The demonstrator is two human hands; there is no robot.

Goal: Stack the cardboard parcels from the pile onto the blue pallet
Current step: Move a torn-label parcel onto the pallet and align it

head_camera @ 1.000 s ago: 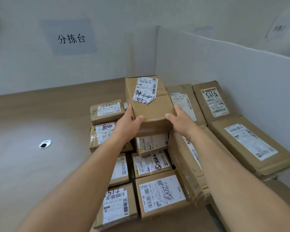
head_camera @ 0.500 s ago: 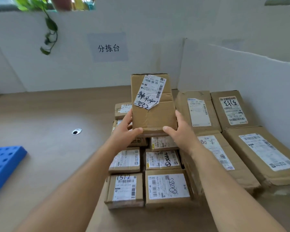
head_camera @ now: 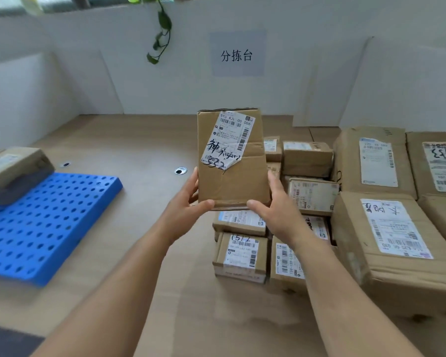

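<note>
Both hands hold one box [head_camera: 232, 166] in the air above the left edge of the pile [head_camera: 309, 194], clear of everything below it. The left hand [head_camera: 186, 204] grips the lower left corner, thumb across the front edge and fingers up the side. The right hand [head_camera: 276, 207] grips the lower right corner the same way.

The box stands tall with its label [head_camera: 227, 143] facing the camera. All the support sits at its bottom end, so the top could tip over if the swing to the left is quick. Its front is creased, so a hard squeeze may buckle it.

The blue pallet [head_camera: 49, 222] lies well to the left on the table [head_camera: 139, 140], with one parcel [head_camera: 13, 168] already on its far corner. Setting the box down too close could knock that parcel. Setting it near the pallet's right edge could leave it overhanging. The small boxes [head_camera: 240, 256] under the hands look loosely stacked, so a low carry might clip them
</note>
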